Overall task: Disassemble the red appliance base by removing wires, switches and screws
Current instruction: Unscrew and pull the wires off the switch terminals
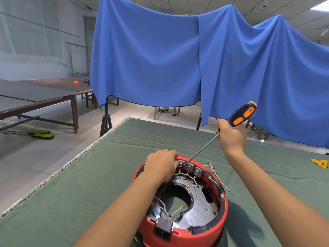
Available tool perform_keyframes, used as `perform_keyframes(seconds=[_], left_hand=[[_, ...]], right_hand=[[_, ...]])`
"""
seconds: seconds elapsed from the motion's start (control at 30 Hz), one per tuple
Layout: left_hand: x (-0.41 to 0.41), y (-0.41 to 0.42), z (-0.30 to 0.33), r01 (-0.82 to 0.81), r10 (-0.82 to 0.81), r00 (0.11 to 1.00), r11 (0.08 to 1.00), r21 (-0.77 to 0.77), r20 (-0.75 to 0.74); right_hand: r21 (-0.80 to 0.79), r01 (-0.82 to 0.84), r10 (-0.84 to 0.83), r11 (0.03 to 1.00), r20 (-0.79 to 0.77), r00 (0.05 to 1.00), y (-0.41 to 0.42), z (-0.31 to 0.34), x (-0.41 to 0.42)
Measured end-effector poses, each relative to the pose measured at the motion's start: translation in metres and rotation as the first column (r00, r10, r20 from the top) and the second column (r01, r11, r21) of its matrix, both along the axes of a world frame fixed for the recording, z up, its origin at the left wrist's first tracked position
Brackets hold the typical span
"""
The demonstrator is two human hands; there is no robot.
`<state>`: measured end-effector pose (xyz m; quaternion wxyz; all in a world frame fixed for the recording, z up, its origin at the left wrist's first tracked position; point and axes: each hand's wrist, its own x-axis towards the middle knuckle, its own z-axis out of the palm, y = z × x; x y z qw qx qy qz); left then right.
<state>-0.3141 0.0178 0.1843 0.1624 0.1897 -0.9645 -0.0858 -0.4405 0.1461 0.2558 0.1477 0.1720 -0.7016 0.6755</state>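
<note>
The red appliance base lies open side up on the green cloth, near the front edge. Inside it, grey switches sit in a row at the far rim, with white wires running from them. A black power socket is at the near rim. My left hand grips the far left rim of the base beside the switches. My right hand holds a black and orange screwdriver, and its tip rests at the leftmost switches.
Loose removed wires lie just past the base on the right. A yellow scrap lies at the far right of the green table cloth. Blue drapes hang behind the table. Wooden tables stand to the left.
</note>
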Motion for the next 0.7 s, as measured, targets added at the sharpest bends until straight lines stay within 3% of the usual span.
perform_keyframes(seconds=[0.33, 0.57, 0.7], left_hand=[[-0.001, -0.002, -0.001, -0.003, 0.003, 1.000, 1.000, 0.014, -0.002], [-0.002, -0.002, -0.001, -0.004, 0.005, 1.000, 1.000, 0.017, -0.019], [-0.003, -0.003, -0.001, -0.003, 0.004, 1.000, 1.000, 0.016, -0.031]], right_hand=[[-0.117, -0.078, 0.053, 0.990, -0.203, 0.978, 0.018, -0.014, 0.051], [-0.046, -0.097, 0.087, 0.994, -0.194, 0.977, 0.015, -0.007, 0.043], [0.002, -0.029, 0.029, 1.000, -0.161, 0.986, 0.009, -0.003, 0.028]])
